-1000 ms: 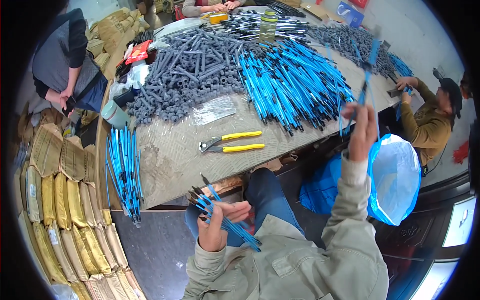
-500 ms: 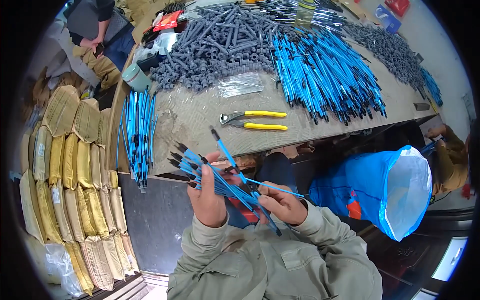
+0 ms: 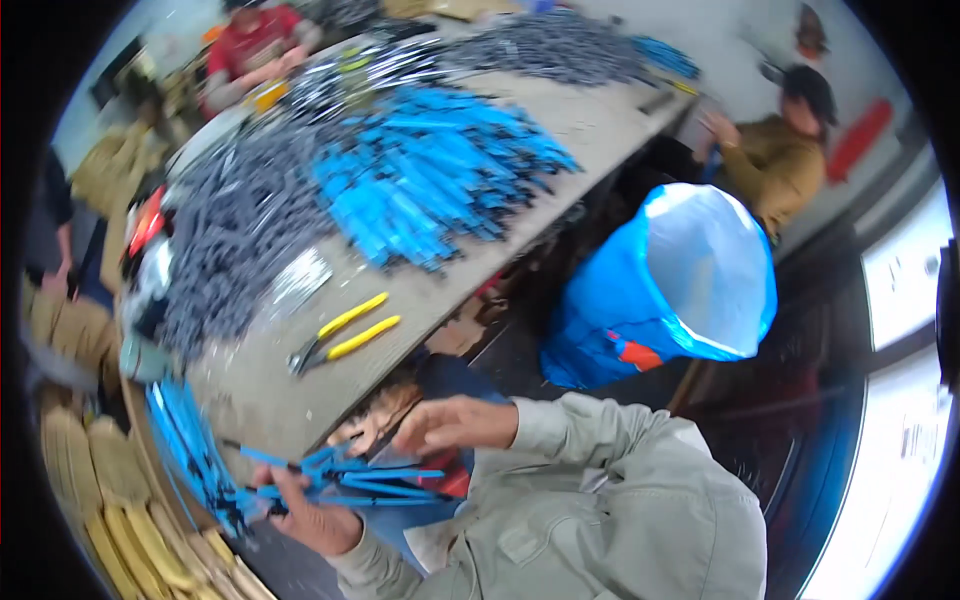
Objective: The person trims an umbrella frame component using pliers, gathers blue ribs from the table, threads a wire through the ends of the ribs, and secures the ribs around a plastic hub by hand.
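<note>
My left hand [image 3: 318, 520] is closed around a loose bundle of thin blue rods with black ends [image 3: 385, 482], held in front of my lap at the table's near edge. My right hand [image 3: 455, 425] is just above and to the right of that bundle, its fingers stretched out and nothing visible in them, though motion blurs it. Cutting pliers with yellow handles [image 3: 362, 335] lie on the table beyond my hands. Close to my left hand, another batch of blue rods [image 3: 185, 435] lies at the table's left edge.
On the table [image 3: 560, 110] are a big heap of blue rods [image 3: 440, 165], grey ribbed plastic pieces [image 3: 240, 210] and a clear packet [image 3: 300, 278]. To the right stands a tall blue bag [image 3: 590, 325]. Co-workers sit at the far left and right. Stacked sacks [image 3: 140, 550] are at lower left.
The view has swung right, so the table appears turned and shifted left. My right hand has let go of the rods and moved up from them; my left still holds the bundle.
</note>
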